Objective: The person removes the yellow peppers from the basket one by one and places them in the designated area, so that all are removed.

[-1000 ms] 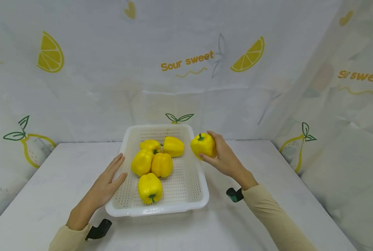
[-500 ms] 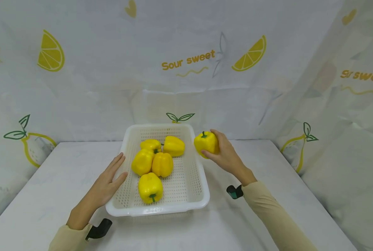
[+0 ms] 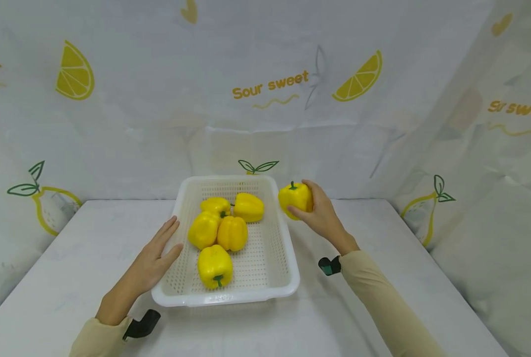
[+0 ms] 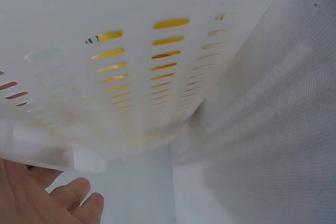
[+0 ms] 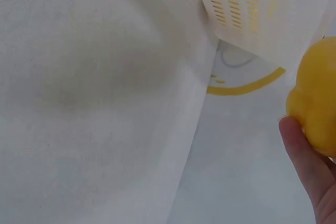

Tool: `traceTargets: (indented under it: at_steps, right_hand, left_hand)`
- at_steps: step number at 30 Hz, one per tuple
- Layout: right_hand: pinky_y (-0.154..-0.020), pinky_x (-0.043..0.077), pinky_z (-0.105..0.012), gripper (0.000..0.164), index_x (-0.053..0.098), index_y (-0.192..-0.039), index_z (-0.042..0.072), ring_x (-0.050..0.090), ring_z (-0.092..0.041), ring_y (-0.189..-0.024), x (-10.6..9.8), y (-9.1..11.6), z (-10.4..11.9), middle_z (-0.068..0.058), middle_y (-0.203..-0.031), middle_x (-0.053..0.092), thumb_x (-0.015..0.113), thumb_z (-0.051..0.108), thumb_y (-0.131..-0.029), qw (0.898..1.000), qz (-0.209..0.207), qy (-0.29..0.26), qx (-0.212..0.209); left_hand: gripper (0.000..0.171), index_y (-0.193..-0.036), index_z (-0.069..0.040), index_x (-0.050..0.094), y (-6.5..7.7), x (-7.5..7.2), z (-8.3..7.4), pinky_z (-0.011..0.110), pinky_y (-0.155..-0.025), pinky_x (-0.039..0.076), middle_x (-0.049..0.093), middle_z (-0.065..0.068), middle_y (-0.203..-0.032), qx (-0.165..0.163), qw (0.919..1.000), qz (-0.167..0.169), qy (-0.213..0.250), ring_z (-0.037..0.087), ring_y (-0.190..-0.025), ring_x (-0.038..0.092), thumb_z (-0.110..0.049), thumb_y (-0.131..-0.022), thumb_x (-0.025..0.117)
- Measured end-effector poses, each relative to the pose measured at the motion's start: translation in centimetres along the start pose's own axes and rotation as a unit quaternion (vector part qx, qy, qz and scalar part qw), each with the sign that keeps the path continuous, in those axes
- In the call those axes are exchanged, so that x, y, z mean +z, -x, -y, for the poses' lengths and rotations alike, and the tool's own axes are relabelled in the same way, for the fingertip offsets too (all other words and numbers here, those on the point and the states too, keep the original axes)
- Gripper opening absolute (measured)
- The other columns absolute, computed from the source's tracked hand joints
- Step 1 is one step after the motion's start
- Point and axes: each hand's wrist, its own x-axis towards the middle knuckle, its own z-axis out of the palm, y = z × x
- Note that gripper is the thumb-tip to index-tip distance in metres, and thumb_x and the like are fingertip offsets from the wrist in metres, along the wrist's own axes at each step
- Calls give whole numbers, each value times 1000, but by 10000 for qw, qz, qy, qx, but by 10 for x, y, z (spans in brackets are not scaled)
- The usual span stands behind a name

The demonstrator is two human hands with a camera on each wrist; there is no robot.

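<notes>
My right hand (image 3: 322, 213) grips a yellow bell pepper (image 3: 295, 199), its green stem up, just outside the right rim of a white perforated basket (image 3: 287, 258). In the right wrist view the thumb presses the side of this bell pepper (image 5: 317, 98), held above the table. My left hand (image 3: 147, 263) lies with straight fingers along the basket's left rim. Several other yellow bell peppers (image 3: 204, 229) sit inside the basket, mostly toward its left and back. Through the slots of the basket wall (image 4: 142, 87), the left wrist view shows bits of yellow.
The basket stands on a white-covered table (image 3: 229, 332). Behind it hangs a white cloth (image 3: 158, 119) printed with lemons and lettering, which also runs along the right side. A dark wrist-camera mount (image 3: 142, 325) juts out beside the left wrist, another mount (image 3: 329, 266) beside the right.
My right hand has shifted slightly up and to the right with the bell pepper, away from the basket's rim. The left hand keeps its place at the left rim.
</notes>
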Motion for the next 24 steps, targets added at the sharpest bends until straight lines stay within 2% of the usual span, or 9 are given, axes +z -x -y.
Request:
traceTargets:
  at_steps: [10,24]
  right_hand:
    - [-96,55,-52,81,32,-150,6,58,-37,-116,-2,-5,-4,-20,-143,47,77,27,-86,9961,84,-399,780]
    - [-104,49,-54,82,31,-151,3,51,-39,-123,1,-12,-16,-22,-147,44,75,28,-86,9934,-43,-175,1133]
  left_hand:
    - [66,-157,-4,23,0,0,0,71,-114,20,12,15,-167,-24,10000,-23,1,47,-151,14,-33,-103,48]
    - [67,-157,-4,22,1,0,0,71,-113,22,11,15,-167,-38,10000,19,27,47,-151,15,-34,-103,48]
